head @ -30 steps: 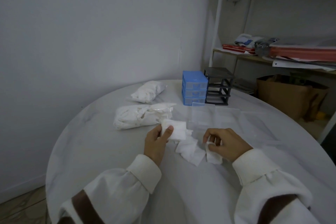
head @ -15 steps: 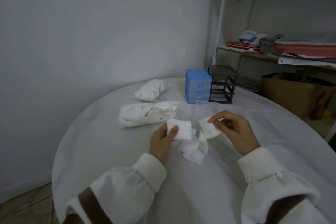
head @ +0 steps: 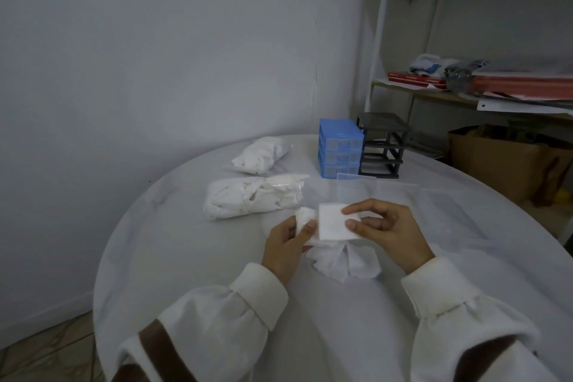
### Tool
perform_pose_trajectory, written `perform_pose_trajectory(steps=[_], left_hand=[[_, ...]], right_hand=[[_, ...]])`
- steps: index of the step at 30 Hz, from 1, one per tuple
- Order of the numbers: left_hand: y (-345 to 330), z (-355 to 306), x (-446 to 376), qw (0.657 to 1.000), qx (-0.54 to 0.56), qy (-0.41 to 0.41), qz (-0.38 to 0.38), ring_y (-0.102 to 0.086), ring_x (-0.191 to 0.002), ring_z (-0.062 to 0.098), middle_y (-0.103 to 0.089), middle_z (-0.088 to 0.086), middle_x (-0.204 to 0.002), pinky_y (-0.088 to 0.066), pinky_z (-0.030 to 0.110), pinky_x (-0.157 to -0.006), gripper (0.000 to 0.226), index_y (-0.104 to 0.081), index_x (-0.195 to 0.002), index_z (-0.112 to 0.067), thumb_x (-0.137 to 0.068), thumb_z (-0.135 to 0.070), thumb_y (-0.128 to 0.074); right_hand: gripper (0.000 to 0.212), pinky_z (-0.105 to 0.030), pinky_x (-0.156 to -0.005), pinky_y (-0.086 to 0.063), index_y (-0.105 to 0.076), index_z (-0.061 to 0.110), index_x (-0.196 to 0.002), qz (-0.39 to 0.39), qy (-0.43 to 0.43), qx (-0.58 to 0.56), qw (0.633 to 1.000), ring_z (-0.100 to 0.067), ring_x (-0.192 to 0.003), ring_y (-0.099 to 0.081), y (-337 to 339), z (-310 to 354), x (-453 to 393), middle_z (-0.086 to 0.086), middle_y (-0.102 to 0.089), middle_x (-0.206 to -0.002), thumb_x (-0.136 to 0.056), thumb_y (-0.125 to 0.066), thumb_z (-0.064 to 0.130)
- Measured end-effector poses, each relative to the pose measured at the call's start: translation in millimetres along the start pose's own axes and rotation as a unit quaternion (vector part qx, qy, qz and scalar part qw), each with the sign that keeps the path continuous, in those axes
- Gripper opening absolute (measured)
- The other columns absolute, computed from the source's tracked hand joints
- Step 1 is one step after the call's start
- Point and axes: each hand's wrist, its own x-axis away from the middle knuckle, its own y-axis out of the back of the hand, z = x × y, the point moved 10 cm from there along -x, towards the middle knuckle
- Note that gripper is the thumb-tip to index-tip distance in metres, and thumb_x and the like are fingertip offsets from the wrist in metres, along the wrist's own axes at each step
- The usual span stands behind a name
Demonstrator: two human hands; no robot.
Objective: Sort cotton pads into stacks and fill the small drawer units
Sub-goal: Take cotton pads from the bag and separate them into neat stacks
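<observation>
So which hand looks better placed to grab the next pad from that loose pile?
Probably the right hand: it only pinches the flat pad being added, and the loose pile lies just below it. The left hand holds the stack.

Two bare hands reach forward from the bottom of the view, the left hand (head: 286, 245) and the right hand (head: 390, 232), neither wearing gloves, rings or a watch; each arm is covered by a loose, puffy cream-white fabric sleeve, the left sleeve (head: 217, 316) and the right sleeve (head: 459, 319). Both sleeves gather into a snug ribbed knit cuff at the wrist; near the elbow each carries a wide dark brown band.
</observation>
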Motion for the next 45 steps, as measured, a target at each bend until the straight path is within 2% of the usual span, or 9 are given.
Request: perform_pose_trajectory(steps=[3,9,16,19,22,29,36,42,45], left_hand=[[-5.0,-1.6,2.8,1.0,-0.016,0.001,0.018,-0.063,-0.079,0.005,-0.066,0.002,-0.092,-0.054,0.016,-0.07,0.015,-0.061,-0.103,-0.014,-0.095,-0.008,-0.049],[-12.2,-3.6,7.2,0.999,0.017,0.023,0.042,-0.063,-0.079,0.0,-0.065,-0.006,-0.093,-0.053,0.013,-0.066,0.021,-0.057,-0.111,-0.017,-0.098,-0.011,-0.042],[-14.7,-0.8,8.7,0.997,0.037,0.041,0.053,-0.064,-0.081,0.001,-0.066,-0.002,-0.096,-0.053,0.014,-0.068,0.022,-0.058,-0.112,-0.014,-0.098,-0.009,-0.043],[-15.7,-0.5,8.4,0.996,0.049,0.044,0.054,-0.064,-0.082,0.003,-0.066,-0.003,-0.095,-0.054,0.015,-0.069,0.023,-0.059,-0.108,-0.017,-0.099,-0.009,-0.041],[-15.7,1.6,8.2,0.995,0.069,0.062,0.046,-0.066,-0.078,0.004,-0.067,-0.003,-0.09,-0.055,0.016,-0.068,0.024,-0.061,-0.099,-0.019,-0.099,-0.011,-0.039],[-16.3,6.9,5.9,0.988,0.104,0.105,0.037,-0.063,-0.092,0.014,-0.066,0.003,-0.101,-0.056,0.018,-0.068,0.023,-0.06,-0.1,-0.02,-0.096,-0.035,-0.043],[-14.7,1.4,6.7,0.996,0.056,0.047,0.049,-0.065,-0.102,0.023,-0.066,0.014,-0.113,-0.056,0.028,-0.084,0.028,-0.059,-0.118,-0.008,-0.09,-0.011,-0.057],[-19.0,-1.5,5.8,0.994,0.076,0.034,0.07,-0.065,-0.094,0.02,-0.067,0.01,-0.107,-0.056,0.027,-0.081,0.02,-0.058,-0.109,-0.012,-0.09,-0.005,-0.055],[-20.2,-2.3,5.0,0.994,0.071,0.02,0.081,-0.064,-0.098,0.024,-0.065,0.014,-0.109,-0.055,0.03,-0.082,0.019,-0.058,-0.108,-0.011,-0.09,-0.005,-0.055]], right_hand=[[0.02,-0.014,-0.062,-0.049,-0.07,0.009,-0.085,0.02,0.003,0.01,1.0,-0.004,-0.058,-0.061,-10.6,-2.5,0.6,0.003,-0.067,-0.06,-0.076,-0.067,-0.008],[0.023,-0.015,-0.065,-0.052,-0.07,0.013,-0.089,0.014,0.0,0.003,1.0,-0.01,-0.07,-0.068,-14.2,-3.8,1.7,0.008,-0.074,-0.083,-0.076,-0.067,-0.006],[0.028,-0.012,-0.064,-0.047,-0.069,0.015,-0.096,0.014,-0.004,-0.004,1.0,-0.003,-0.057,-0.06,-15.1,-5.0,1.5,0.007,-0.066,-0.057,-0.077,-0.066,-0.005],[0.031,-0.014,-0.067,-0.048,-0.07,0.021,-0.094,0.02,0.003,0.052,0.998,-0.003,-0.06,-0.057,-16.3,-8.3,1.0,0.008,-0.068,-0.073,-0.075,-0.07,-0.002],[0.032,-0.016,-0.072,-0.049,-0.071,0.024,-0.093,0.022,0.016,0.082,0.996,-0.006,-0.069,-0.057,-15.1,-8.8,0.7,-0.003,-0.066,-0.093,-0.073,-0.072,0.0],[0.032,-0.015,-0.069,-0.049,-0.071,0.023,-0.092,0.014,0.029,0.108,0.994,-0.006,-0.07,-0.057,-14.3,-10.2,-0.9,-0.003,-0.062,-0.094,-0.072,-0.074,-0.001],[0.032,-0.014,-0.068,-0.049,-0.067,0.028,-0.088,-0.004,0.035,0.14,0.989,-0.003,-0.076,-0.057,-13.5,-8.3,0.1,0.002,-0.061,-0.094,-0.072,-0.075,0.001],[0.027,-0.014,-0.07,-0.049,-0.056,0.023,-0.091,-0.034,-0.002,0.093,0.995,-0.001,-0.091,-0.057,-7.5,-17.8,-1.4,0.007,-0.057,-0.106,-0.077,-0.072,0.005],[0.025,-0.015,-0.067,-0.05,-0.051,0.02,-0.092,-0.017,-0.029,0.061,0.998,-0.01,-0.085,-0.061,-11.7,-23.5,-1.8,0.003,-0.061,-0.097,-0.08,-0.068,0.005]])
